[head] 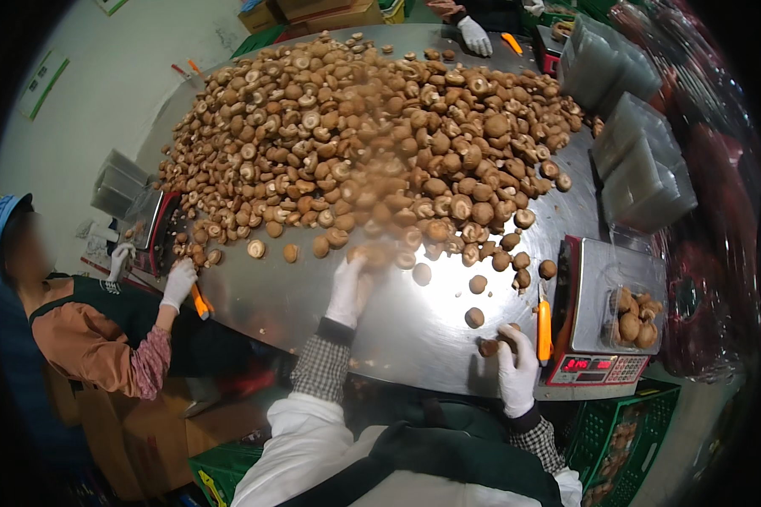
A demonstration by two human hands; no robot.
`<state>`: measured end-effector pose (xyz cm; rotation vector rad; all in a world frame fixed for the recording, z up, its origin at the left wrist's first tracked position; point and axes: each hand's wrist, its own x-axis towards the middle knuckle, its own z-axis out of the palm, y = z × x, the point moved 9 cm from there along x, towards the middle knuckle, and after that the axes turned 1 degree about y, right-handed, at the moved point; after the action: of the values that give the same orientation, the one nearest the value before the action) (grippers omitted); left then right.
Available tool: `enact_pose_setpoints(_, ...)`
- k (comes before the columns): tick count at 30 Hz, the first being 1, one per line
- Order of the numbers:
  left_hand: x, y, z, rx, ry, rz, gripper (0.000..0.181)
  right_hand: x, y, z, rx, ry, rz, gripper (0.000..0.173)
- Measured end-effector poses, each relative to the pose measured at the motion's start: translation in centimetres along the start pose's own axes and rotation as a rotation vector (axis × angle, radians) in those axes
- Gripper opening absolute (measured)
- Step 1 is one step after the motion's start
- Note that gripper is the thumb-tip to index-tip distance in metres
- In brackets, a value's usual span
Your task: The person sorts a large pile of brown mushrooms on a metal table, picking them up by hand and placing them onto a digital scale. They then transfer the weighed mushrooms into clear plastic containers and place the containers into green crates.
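A large heap of brown shiitake mushrooms (292,139) covers much of a metal table. My left hand (345,295), in a white glove, reaches to the heap's near edge. Its fingertips are at a mushroom (371,255), but a blurred patch in the view hides whether they grip it. My right hand (517,374), also gloved, is low over the table's near edge with a dark mushroom (488,347) at its thumb and fingers. A single mushroom (474,317) lies just beyond it. An orange utility knife (544,326) rests between that hand and a digital scale (586,304).
On the scale stands a clear plastic tub of mushrooms (637,320). Stacked clear tubs (647,171) line the right side. At left a co-worker's gloved hand (181,282) is near another knife (200,303); another person's glove (475,37) rests at the far edge. Green crates (628,437) stand below.
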<state>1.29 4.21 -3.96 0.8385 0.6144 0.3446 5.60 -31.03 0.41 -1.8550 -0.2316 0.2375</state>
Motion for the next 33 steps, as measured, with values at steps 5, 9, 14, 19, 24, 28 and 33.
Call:
enact_pose_setpoints(5,-5.8,-4.1,8.9,-0.031,-0.331,-0.189,0.041,1.0,-0.4,4.2,0.426,-0.29,0.169,0.041)
enact_pose_setpoints(9,-9.8,-6.2,14.8,0.427,-0.388,-0.186,0.041,0.3,-1.8,3.9,0.839,-0.44,0.502,0.041)
enact_pose_setpoints(14,-11.6,-10.1,19.6,0.732,-0.517,0.054,0.037,-0.4,-0.9,-3.8,0.781,-0.298,0.502,0.04)
enact_pose_setpoints(19,-13.8,-13.9,25.7,0.323,-0.466,-0.373,0.039,-0.7,-2.7,-19.0,0.452,0.228,0.036,0.037)
enact_pose_setpoints(24,-12.9,-16.1,32.4,0.577,-0.65,-0.136,0.044,0.0,-3.3,-30.2,-0.202,0.681,-0.288,0.049)
enact_pose_setpoints(28,-14.3,-14.7,41.2,0.983,-0.8,0.56,0.05,2.5,-0.6,-32.2,-0.599,0.748,-0.275,0.053)
enact_pose_setpoints(33,-14.2,-16.8,46.6,1.171,-0.86,0.932,0.056,2.8,0.3,-31.3,-0.504,0.603,-0.318,0.045)
